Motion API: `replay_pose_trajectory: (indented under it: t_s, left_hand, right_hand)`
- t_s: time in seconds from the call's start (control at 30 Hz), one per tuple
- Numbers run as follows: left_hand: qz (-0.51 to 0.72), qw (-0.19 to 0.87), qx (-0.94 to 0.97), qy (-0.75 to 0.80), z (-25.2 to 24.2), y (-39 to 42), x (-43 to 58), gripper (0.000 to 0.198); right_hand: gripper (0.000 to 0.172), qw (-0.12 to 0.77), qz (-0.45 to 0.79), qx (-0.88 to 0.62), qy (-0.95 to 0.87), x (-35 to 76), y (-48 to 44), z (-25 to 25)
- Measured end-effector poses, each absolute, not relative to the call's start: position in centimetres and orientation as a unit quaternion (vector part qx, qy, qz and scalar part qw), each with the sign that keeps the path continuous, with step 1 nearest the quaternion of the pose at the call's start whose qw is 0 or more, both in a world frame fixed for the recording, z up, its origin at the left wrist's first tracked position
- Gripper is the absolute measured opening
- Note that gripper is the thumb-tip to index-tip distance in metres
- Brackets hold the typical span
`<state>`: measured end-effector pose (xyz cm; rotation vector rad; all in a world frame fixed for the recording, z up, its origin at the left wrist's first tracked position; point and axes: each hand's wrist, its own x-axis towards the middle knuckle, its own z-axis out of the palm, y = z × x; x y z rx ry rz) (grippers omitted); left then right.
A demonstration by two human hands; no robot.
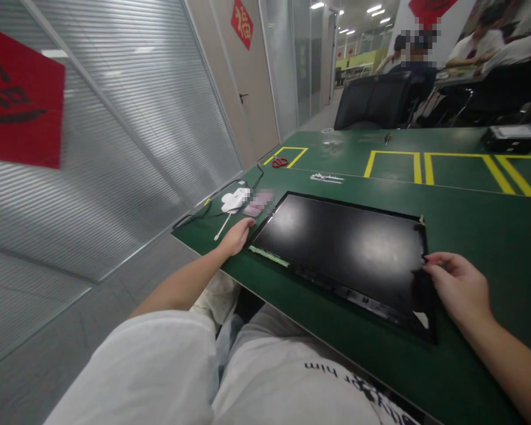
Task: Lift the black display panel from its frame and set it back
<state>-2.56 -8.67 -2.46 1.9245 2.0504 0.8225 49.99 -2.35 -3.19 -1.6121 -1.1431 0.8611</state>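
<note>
A black flat display panel (340, 236) lies on the green table in front of me, its dark screen set in a black frame. A green circuit strip (269, 256) runs along the left part of its near edge. My left hand (238, 237) is closed against the panel's left edge, fingers curled along it. At the right edge, my right hand (462, 286) pinches the black frame between thumb and forefinger. Whether a small piece is also in that pinch cannot be made out. Pale patches show at the frame's two right corners.
Beyond my left hand lie a white power strip (235, 200) with cables, a pinkish phone-like object (259, 203) and red-handled scissors (280, 162). White scraps (326, 177) lie behind the panel. A black box (511, 139) stands far right. Several people sit beyond a black chair (371, 100).
</note>
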Motion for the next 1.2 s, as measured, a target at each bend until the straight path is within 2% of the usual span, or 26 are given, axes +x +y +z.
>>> replay_pose_trajectory:
  t_s: [0.27,0.5,0.73,1.0,1.2]
  left_hand:
    - [0.234,0.078,0.683,0.687,-2.2,-8.9,-2.3,0.042]
    - [0.236,0.076,0.680,0.690,-2.3,-8.4,-2.8,0.035]
    - [0.226,0.062,0.698,0.676,-2.7,-7.4,-3.8,0.037]
    - [0.237,0.067,0.702,0.668,-2.6,-7.1,-3.8,0.035]
    - [0.258,0.093,0.699,0.660,-2.1,-7.2,-3.4,0.029]
  right_hand:
    - [0.030,0.472,0.353,-0.628,-0.507,50.9,-2.2,-4.4]
    - [0.025,0.453,0.338,-0.629,-0.534,51.5,-1.7,-5.7]
    - [0.027,0.473,0.339,-0.611,-0.536,51.5,-1.6,-6.2]
    - [0.029,0.464,0.382,-0.614,-0.512,51.3,-2.7,-4.4]
    - [0.042,0.474,0.413,-0.626,-0.463,51.4,-2.8,-3.9]
